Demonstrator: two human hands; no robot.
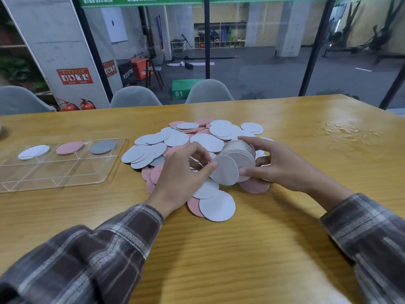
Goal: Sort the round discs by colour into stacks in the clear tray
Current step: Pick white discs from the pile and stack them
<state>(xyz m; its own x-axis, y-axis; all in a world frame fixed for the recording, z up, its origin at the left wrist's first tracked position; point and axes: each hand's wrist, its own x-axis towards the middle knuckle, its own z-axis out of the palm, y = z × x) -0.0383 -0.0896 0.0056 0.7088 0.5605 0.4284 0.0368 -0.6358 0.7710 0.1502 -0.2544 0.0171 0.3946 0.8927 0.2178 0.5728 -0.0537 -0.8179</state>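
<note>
R hand (278, 163) grips a stack (240, 153) of pale grey discs held on edge, fingers curled over the top, thumb under the near side. L hand (182, 172) pinches the front disc (224, 170) of that stack by its left rim, thumb and fingertips curled onto it. The front disc leans toward the person and touches the rest of the stack. Both hands are just above the pile (182, 139).

The pile is mostly white and pink discs w/ a few grey, overlapping loosely. It spreads under and beyond both hands, more to the far side and left of L hand. One big white disc (217, 206) lies nearest, btwn the wrists, partly over a pink one (194, 206). Another pink (254, 186) lies under R hand.

The tray (54, 174) sits well left of L hand, apart from the pile. Its far row of compartments holds, going away from L hand, a grey disc (103, 146), a pink disc (69, 147), then a white-faced disc (34, 152). Can't tell if each is one disc or several. Near compartments show no discs.

All sits on a wood table (241, 249). Plaid sleeves (98, 249) cover both forearms. Far right of R hand is a shiny clear patch (344, 132), water or film, can't tell which. Grey chairs (135, 96) stand beyond the table's far edge.
</note>
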